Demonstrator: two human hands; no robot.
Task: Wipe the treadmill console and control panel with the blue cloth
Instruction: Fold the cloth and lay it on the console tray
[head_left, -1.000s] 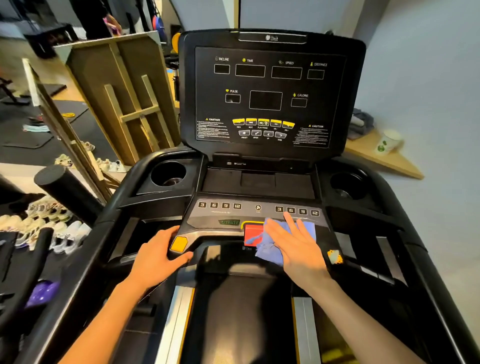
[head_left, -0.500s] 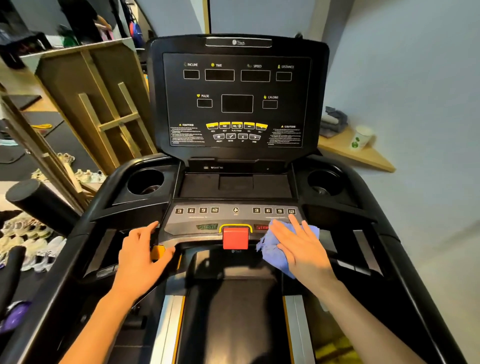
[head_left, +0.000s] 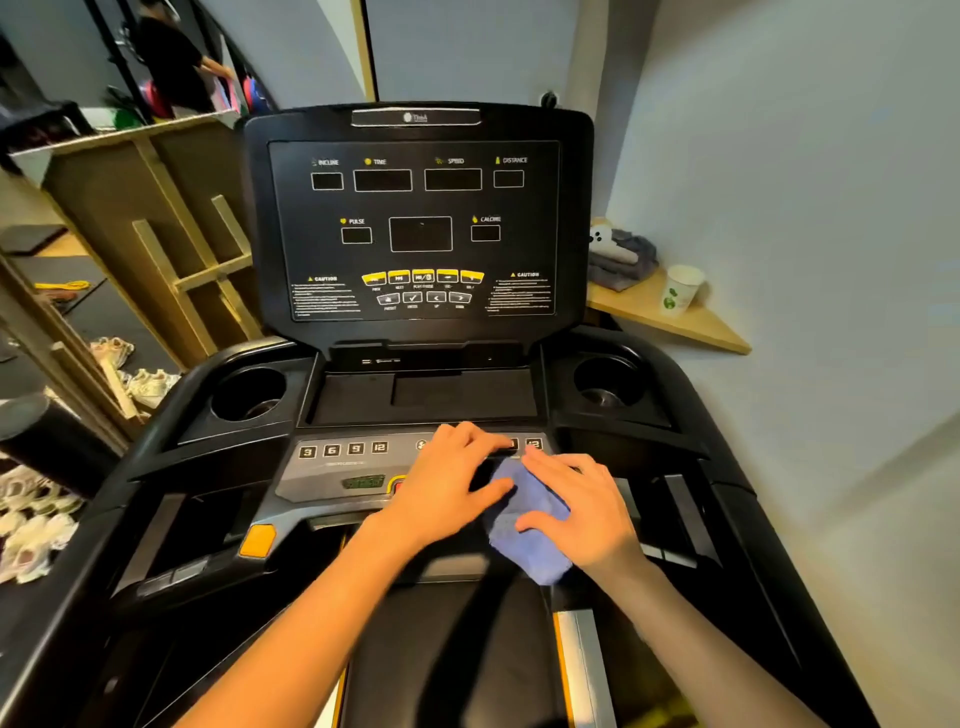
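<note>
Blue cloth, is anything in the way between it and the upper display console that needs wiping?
Nothing visible blocks it. The blue cloth sits on the lower control panel under the right hand, with the left hand beside it. The recessed tray between panel and upright display console looks bare.

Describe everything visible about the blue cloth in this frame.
The blue cloth is a soft, nubby, terry-like fabric, bunched rather than spread flat. It lies on the right part of the treadmill's control panel, its lower end drooping past the panel's front edge. The right hand presses on it with fingers spread; the left hand's thumb touches its left edge.
</note>
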